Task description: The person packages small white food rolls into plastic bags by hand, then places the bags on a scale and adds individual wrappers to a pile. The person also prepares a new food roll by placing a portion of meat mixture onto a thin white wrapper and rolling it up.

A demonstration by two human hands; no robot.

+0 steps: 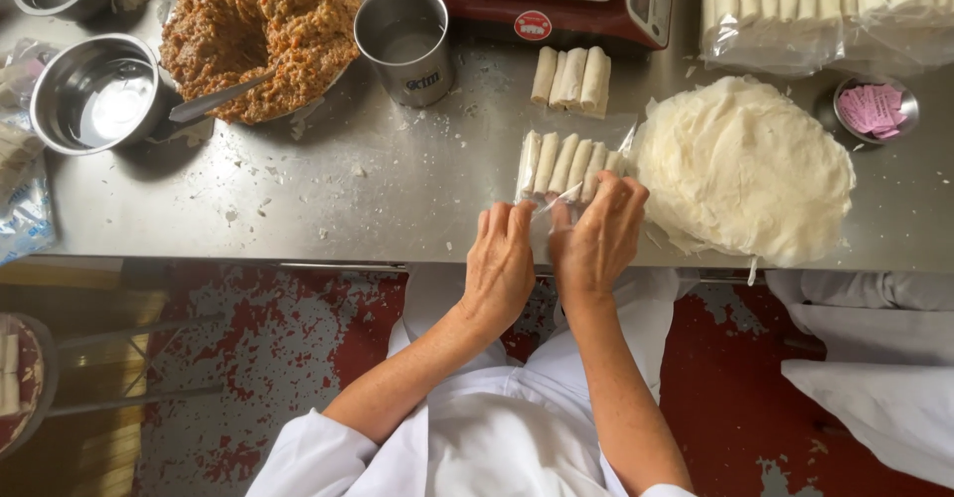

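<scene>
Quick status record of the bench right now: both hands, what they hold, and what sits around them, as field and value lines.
left hand: pinching the near end of the clear bag
right hand: gripping the same bag end, beside the left hand
bag contents: row of five pale rolls, side by side
loose rolls: three, lying behind the bag
wrapper stack: round, white, right of the bag
filling mound: brown, ring-shaped, far left, spoon leaning in it
steel cup: upright, beside the mound
surface: steel table, scattered crumbs
</scene>
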